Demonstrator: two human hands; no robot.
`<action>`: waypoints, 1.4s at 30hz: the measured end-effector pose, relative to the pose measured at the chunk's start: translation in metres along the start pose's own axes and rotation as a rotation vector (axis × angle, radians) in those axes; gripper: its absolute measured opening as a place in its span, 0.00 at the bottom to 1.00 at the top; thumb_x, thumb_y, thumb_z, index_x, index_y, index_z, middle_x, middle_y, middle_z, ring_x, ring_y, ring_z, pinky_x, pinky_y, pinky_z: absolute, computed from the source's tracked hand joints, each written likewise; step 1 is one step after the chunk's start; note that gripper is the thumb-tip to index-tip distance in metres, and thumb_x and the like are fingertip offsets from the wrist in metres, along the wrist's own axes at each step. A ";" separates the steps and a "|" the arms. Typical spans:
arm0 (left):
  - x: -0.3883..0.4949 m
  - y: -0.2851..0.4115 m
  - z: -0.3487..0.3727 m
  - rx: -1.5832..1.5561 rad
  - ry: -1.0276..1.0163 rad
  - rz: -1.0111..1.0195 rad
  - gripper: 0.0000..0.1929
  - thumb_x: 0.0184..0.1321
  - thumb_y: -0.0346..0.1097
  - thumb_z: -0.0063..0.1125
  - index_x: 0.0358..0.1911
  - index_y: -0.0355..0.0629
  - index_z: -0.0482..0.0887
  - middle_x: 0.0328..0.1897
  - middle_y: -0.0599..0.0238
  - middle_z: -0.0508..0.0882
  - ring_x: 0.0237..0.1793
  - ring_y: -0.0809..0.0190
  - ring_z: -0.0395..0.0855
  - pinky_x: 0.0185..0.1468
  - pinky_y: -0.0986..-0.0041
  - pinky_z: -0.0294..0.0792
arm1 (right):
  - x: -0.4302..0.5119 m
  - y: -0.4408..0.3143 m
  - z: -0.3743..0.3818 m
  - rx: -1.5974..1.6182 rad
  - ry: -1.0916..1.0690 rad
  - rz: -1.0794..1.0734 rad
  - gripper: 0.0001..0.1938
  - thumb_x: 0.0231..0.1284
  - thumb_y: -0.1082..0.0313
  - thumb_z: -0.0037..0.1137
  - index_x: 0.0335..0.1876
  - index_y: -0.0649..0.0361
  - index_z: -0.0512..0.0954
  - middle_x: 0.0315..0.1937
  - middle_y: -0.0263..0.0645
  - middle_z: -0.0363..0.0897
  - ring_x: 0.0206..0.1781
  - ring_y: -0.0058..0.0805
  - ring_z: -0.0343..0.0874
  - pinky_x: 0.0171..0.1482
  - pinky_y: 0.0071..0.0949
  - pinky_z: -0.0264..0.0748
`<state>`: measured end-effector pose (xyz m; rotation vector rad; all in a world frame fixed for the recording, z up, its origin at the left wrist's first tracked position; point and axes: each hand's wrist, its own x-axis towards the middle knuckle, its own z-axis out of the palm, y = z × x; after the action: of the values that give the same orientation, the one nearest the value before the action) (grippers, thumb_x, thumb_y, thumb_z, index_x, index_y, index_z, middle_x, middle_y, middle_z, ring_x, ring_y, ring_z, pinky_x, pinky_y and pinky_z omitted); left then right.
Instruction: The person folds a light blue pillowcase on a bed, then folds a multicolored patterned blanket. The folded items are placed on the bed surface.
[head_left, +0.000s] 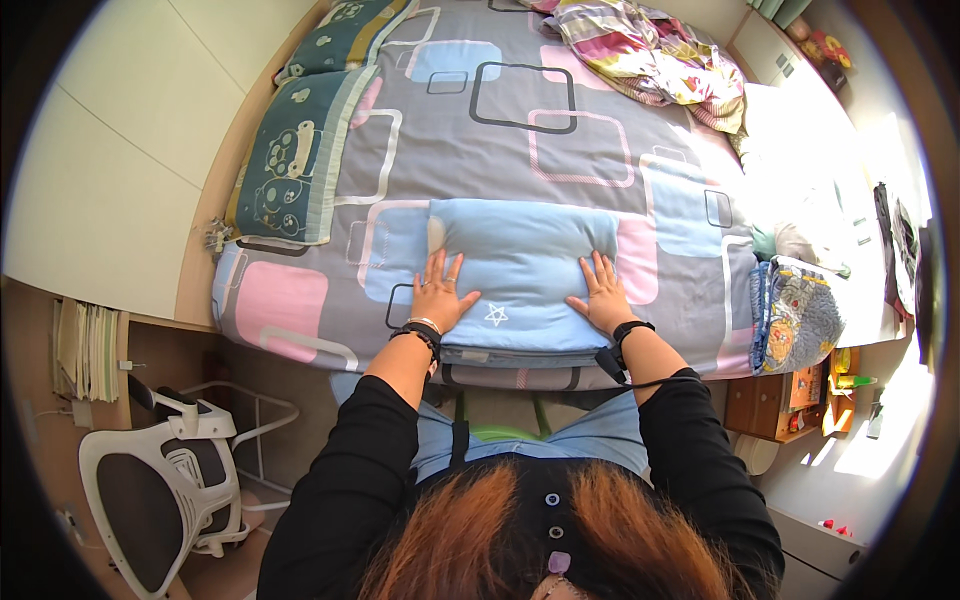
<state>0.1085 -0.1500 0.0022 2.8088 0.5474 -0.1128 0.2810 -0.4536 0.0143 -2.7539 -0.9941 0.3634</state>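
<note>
A light blue cloth (525, 262), folded into a padded rectangle with a white star outline near its front, lies at the near edge of the bed. On its left side my left hand (440, 295) rests palm down with the fingers spread. My right hand (602, 294) presses flat on the right side, its fingers apart too. Neither hand grips anything. Beneath the cloth is a patterned grey bed sheet (442, 157) with pink and blue shapes.
A green pillow (285, 161) lies at the left, and a crumpled floral cover (645, 52) at the far right. A folded quilted cloth (799, 315) sits on the bed's right corner. An office chair (161, 495) stands at lower left, a wooden cabinet (757, 409) at lower right.
</note>
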 end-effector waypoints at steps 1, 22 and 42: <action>0.000 0.000 0.000 -0.003 0.002 -0.005 0.43 0.62 0.65 0.51 0.77 0.59 0.50 0.82 0.59 0.45 0.81 0.55 0.40 0.77 0.48 0.42 | 0.000 0.000 0.001 -0.007 -0.013 0.015 0.44 0.60 0.36 0.55 0.78 0.44 0.52 0.81 0.42 0.39 0.82 0.43 0.37 0.76 0.53 0.45; -0.001 0.001 -0.001 -0.019 0.024 0.014 0.43 0.63 0.65 0.51 0.77 0.59 0.48 0.82 0.58 0.45 0.81 0.52 0.40 0.76 0.47 0.43 | -0.002 -0.001 -0.004 0.021 0.002 0.003 0.44 0.60 0.35 0.54 0.78 0.45 0.52 0.81 0.42 0.40 0.82 0.42 0.38 0.75 0.53 0.45; 0.000 -0.001 0.005 0.009 0.005 -0.005 0.44 0.62 0.67 0.50 0.77 0.62 0.48 0.83 0.62 0.44 0.81 0.55 0.39 0.77 0.48 0.41 | -0.002 0.000 -0.002 0.029 -0.017 0.030 0.45 0.59 0.34 0.54 0.78 0.44 0.52 0.81 0.41 0.40 0.82 0.42 0.38 0.75 0.55 0.47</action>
<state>0.1078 -0.1504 -0.0027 2.8169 0.5566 -0.1098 0.2802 -0.4552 0.0167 -2.7465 -0.9451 0.4028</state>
